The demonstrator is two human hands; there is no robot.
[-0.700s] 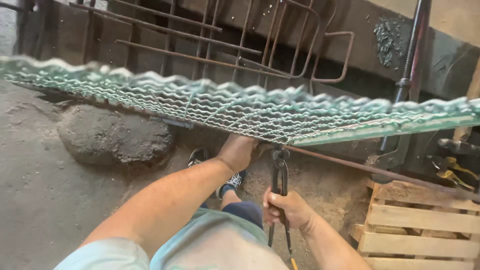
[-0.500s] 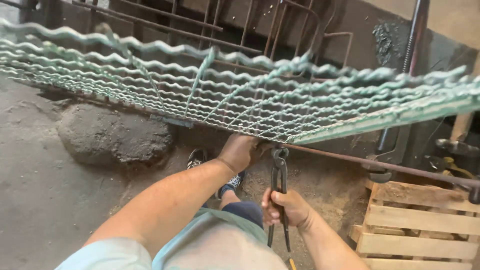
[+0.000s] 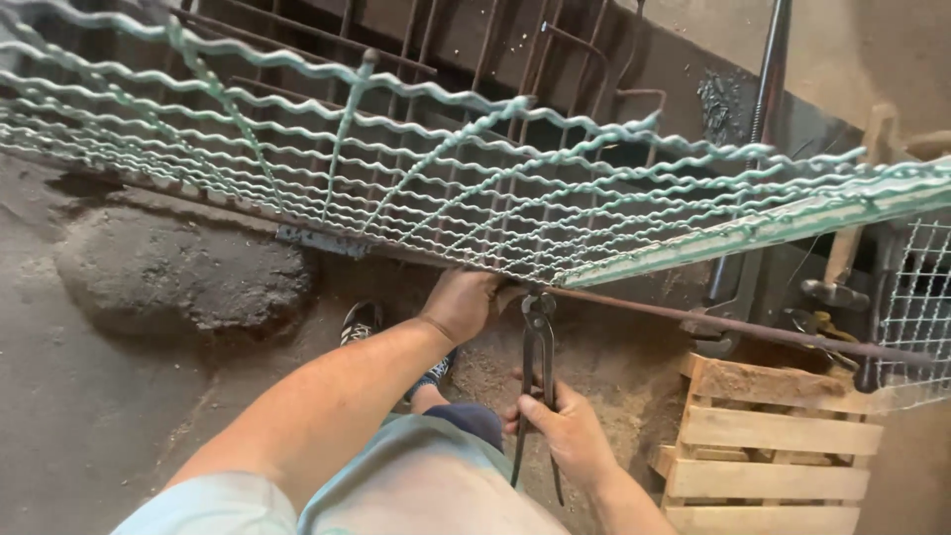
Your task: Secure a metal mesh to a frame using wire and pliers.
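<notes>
Since the earlier frames the view has tipped so that more of the green wire mesh panel [image 3: 416, 188] shows from above, its far edge now spread wide across the picture, while both hands have kept their places at its near edge.

Left hand [image 3: 462, 302] is reached up under that edge, fingers curled closed against the frame where the mesh meets a rusty steel rod [image 3: 733, 327] that runs off to the right. Right hand [image 3: 567, 428] is wrapped shut around the two long handles of a pair of dark pincers [image 3: 537, 367], held upright, with the head up at the panel's edge just beside the left hand. The jaws seem to be biting on the wire or rod there, though the spot is too small and shaded to be sure.

Below the arms lie the person's light shorts and a dark shoe [image 3: 362, 322] on the dirt floor [image 3: 79, 426]. A grey lump of hardened material [image 3: 183, 272] sits to the left, a wooden pallet [image 3: 773, 446] to the right, and rusty bent bars [image 3: 555, 59] lean behind the panel.
</notes>
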